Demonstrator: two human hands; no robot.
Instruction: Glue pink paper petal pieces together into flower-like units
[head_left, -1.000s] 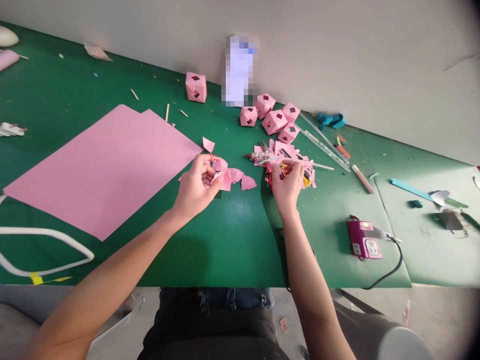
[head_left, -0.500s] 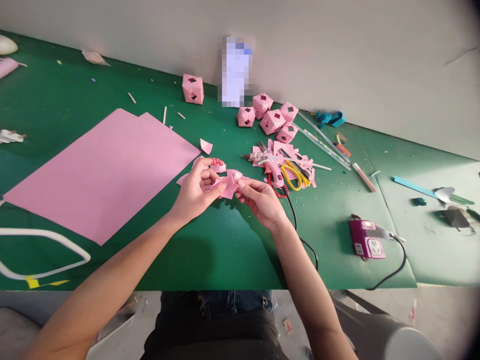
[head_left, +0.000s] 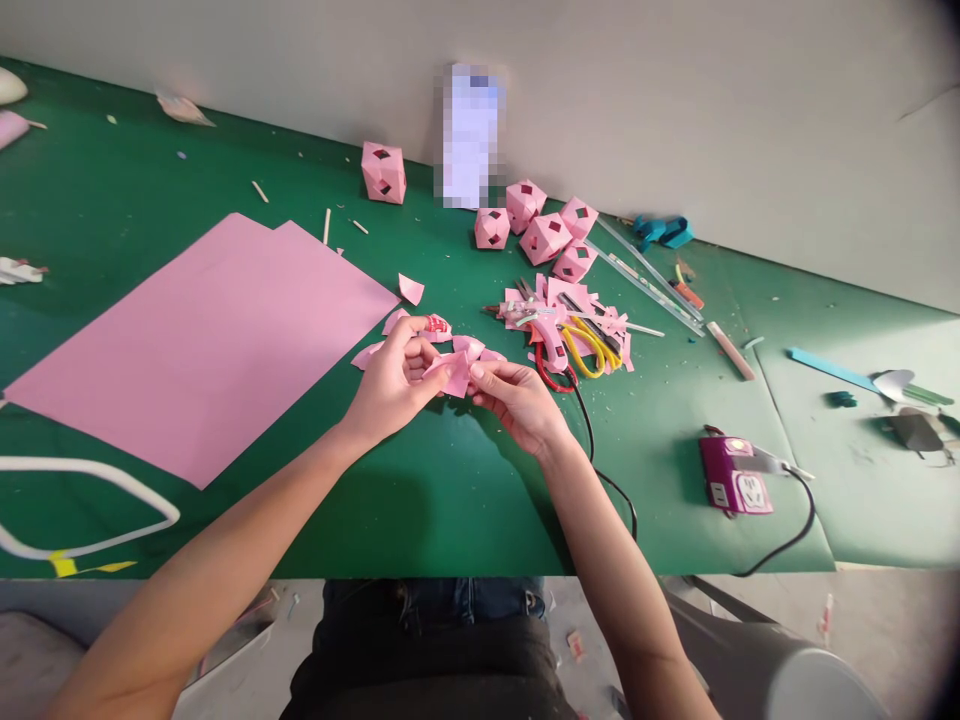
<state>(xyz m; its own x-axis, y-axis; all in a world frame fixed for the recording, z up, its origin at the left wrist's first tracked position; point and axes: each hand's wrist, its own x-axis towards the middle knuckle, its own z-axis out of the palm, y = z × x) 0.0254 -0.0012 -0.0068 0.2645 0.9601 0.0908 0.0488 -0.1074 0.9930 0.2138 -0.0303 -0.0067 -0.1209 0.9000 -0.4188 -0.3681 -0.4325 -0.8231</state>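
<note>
Folded paper piece point(head_left: 456, 378) held right of the pink sheet point(head_left: 202, 350).
Left hand point(head_left: 391, 385) grip clasps it; right hand point(head_left: 520, 403) grip pinches its right edge, apparently to steady both sides.

Can't see all of pink piece point(head_left: 457, 374), partly covered by L hand point(head_left: 394, 375) & R hand point(head_left: 521, 400). Can't see full outline of pink bits point(head_left: 367, 357) partly behind L hand. Can't read upright screen point(head_left: 471, 140), pixelated. Lose rest of white loop point(head_left: 90, 464), white rounded thing point(head_left: 10, 87) & lilac thing point(head_left: 10, 128) past L edge, grey rounded thing point(head_left: 817, 685) past btm. Can't ID dark item point(head_left: 916, 430) nr R edge, blurred; nor blue speck point(head_left: 181, 155) on worktop point(head_left: 450, 500), too sm.
</note>
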